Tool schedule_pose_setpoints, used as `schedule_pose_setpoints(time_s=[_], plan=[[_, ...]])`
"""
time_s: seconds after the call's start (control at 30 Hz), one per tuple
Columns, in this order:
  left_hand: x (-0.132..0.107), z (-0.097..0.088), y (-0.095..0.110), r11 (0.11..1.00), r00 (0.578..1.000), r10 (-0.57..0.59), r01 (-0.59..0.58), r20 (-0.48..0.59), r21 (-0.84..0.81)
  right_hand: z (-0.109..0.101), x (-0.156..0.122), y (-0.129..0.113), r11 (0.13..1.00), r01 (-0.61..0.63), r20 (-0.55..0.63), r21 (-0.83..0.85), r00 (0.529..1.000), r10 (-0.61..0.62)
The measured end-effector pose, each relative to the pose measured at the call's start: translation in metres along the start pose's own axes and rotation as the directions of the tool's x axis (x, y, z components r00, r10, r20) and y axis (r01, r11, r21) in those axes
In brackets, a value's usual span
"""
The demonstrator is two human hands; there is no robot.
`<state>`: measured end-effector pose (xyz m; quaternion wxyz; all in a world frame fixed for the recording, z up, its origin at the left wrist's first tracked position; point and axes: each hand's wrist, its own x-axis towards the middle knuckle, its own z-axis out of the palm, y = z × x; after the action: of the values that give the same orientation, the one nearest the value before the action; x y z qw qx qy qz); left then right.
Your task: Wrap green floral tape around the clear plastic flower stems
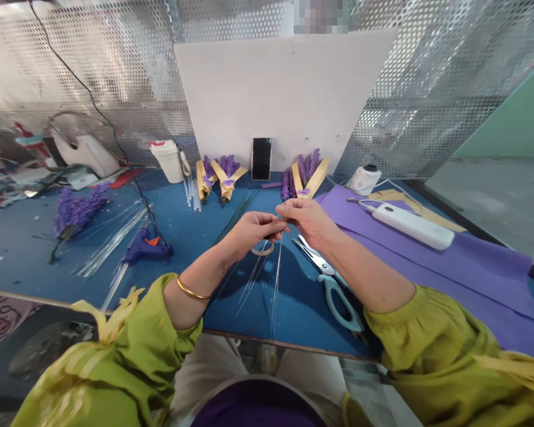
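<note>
My left hand (253, 232) and my right hand (306, 220) meet above the middle of the blue table (35, 249), fingers pinched together on a bunch of thin clear plastic strips (273, 284) that hang down toward me. A small roll of tape (262, 249) lies just under my left hand. Scissors with pale blue handles (333, 284) rest on the table below my right wrist. Both arms wear green sleeves; a gold bangle circles my left wrist.
A blue glue gun (145, 248) and loose clear strips (111, 240) lie at left beside purple flowers (78, 207). Finished purple bouquets (220, 175) and a phone (261, 158) lean on a white board. Purple foam sheet (449, 261) and a white power bank (412, 225) sit right.
</note>
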<state>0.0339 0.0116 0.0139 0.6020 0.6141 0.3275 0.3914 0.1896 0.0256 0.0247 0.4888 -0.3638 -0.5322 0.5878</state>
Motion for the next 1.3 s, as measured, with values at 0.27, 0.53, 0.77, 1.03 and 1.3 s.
schedule_pose_setpoints(time_s=[0.27,0.53,0.77,1.03,1.3], plan=[[0.0002,0.0003,0.0001,0.998,1.000,0.013,-0.014,-0.013,-0.061,-0.0025,0.0006,-0.0005,1.000,0.010,0.017,-0.002,1.000,-0.010],[-0.0002,0.0012,-0.0019,0.991,1.000,-0.014,0.016,0.014,-0.134,-0.0087,0.0019,-0.0011,0.981,-0.115,0.172,0.156,0.981,0.088],[-0.0002,-0.0007,-0.0019,0.999,0.999,0.005,-0.004,0.041,-0.038,-0.0055,0.0009,-0.0037,0.992,-0.115,0.087,0.058,0.990,0.110],[0.0009,-0.0020,-0.0022,1.000,0.999,0.012,-0.012,0.043,0.012,-0.0025,0.0012,0.0006,1.000,-0.027,0.000,-0.014,1.000,0.027],[-0.0003,-0.0015,-0.0003,0.999,0.999,0.022,-0.023,0.046,0.027,-0.0015,0.0021,0.0046,0.998,0.019,-0.114,-0.066,0.993,-0.027]])
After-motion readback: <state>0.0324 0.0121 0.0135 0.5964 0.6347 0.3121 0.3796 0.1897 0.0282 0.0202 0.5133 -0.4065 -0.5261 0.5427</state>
